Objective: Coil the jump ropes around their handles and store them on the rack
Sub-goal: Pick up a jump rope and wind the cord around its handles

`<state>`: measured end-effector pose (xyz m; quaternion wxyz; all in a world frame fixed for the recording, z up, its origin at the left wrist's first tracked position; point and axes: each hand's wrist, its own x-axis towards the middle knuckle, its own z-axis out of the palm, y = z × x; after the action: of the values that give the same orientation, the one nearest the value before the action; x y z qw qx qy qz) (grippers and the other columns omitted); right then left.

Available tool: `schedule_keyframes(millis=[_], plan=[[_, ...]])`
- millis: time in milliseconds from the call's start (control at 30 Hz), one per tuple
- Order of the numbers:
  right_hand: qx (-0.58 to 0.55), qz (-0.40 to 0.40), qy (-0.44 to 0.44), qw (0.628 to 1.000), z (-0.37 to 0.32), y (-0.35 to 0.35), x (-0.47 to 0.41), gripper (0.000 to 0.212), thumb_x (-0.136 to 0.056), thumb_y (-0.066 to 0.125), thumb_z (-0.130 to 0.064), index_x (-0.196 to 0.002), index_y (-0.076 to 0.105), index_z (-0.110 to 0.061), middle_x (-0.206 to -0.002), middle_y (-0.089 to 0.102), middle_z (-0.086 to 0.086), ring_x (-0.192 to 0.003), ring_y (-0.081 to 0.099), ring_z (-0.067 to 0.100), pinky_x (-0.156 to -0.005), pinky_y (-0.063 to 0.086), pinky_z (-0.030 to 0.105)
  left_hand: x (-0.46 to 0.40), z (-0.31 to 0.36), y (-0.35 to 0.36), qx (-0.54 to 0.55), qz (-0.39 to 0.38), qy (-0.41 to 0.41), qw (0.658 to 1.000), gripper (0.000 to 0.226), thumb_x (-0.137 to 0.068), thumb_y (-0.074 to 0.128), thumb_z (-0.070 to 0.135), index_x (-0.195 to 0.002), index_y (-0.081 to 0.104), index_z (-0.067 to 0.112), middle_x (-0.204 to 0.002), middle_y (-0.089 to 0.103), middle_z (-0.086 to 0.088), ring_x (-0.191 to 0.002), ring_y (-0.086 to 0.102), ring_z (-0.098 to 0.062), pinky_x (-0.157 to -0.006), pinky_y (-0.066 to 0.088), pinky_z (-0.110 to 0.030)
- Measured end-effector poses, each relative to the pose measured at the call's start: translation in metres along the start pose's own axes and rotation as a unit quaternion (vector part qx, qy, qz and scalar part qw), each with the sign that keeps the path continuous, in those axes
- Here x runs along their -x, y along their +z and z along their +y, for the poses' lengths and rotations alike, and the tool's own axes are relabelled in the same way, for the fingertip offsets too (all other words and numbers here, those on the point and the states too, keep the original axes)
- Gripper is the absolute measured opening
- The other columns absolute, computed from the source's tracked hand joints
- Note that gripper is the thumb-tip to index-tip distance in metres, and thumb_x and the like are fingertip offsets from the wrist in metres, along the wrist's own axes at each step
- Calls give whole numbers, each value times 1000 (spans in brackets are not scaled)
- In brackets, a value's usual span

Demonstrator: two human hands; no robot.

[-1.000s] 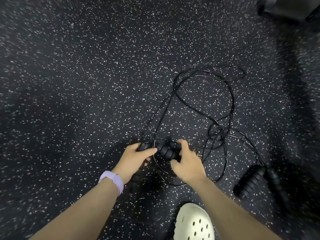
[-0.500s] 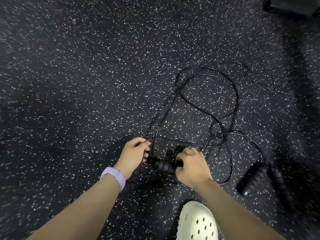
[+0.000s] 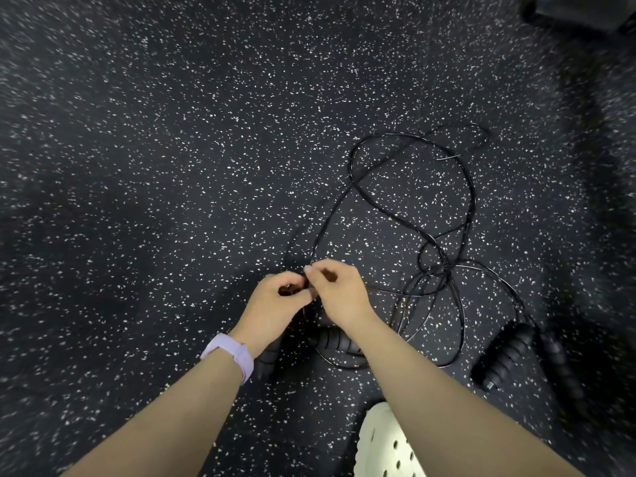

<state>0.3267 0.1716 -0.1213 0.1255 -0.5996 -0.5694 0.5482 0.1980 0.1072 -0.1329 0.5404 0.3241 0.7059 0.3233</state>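
A: Honestly, how do you expect this jump rope cord (image 3: pixel 406 215) to behave for you?

B: Light and springy, I'd judge. It's a thin black cable, glossy, so probably a bit slick, and it lies in loose loops on the speckled floor (image 3: pixel 172 166), running from your hands out toward one o'clock. It looks like it keeps its curl, so expect each wrap to want to spring open.

A: And where are your hands right now?

B: Your left hand (image 3: pixel 275 304) is curled with the cord pinched at its fingertips; your right hand (image 3: pixel 339 290) pinches the same cord just beside it, thumb against forefinger. The two hands are touching or nearly so.

A: The handles?

B: One ribbed foam handle (image 3: pixel 335 340) lies on the floor beneath your wrists, at about six o'clock from your hands. What seems to be its twin shows below your left wrist, by the lilac wristband (image 3: pixel 234 356). A second pair of handles (image 3: pixel 509 352) lies well apart at four o'clock, and its cord appears tangled with yours near three o'clock.

A: So where should you take hold?

B: On the foam: it's soft and grippy, far surer than the cable. Hold both handles together in one hand and feed cord with the other, keeping tension. Free that crossing first, or the other rope will likely drag along. No rack is in view.
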Motion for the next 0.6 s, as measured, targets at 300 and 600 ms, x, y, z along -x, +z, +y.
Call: schedule_keyframes(millis=[300, 600], plan=[[-297, -44, 107, 948, -39, 4, 2, 18, -104, 61, -25, -97, 71, -11, -78, 72, 6, -65, 63, 22, -59, 50, 31, 7, 22, -8, 118, 16, 27, 993, 37, -107, 51, 34, -78, 48, 11, -58, 44, -2, -50, 46, -21, -58, 48, -39], [-107, -310, 120, 937, -51, 16, 29, 74, -105, 20, -66, -103, 71, -11, -88, 75, 12, -79, 72, 21, -75, 54, 26, 3, 99, -71, 461, 32, -44, 886, 35, -111, 34, 33, -85, 52, 19, -55, 22, 9, -42, 16, -7, -39, 12, -23]])
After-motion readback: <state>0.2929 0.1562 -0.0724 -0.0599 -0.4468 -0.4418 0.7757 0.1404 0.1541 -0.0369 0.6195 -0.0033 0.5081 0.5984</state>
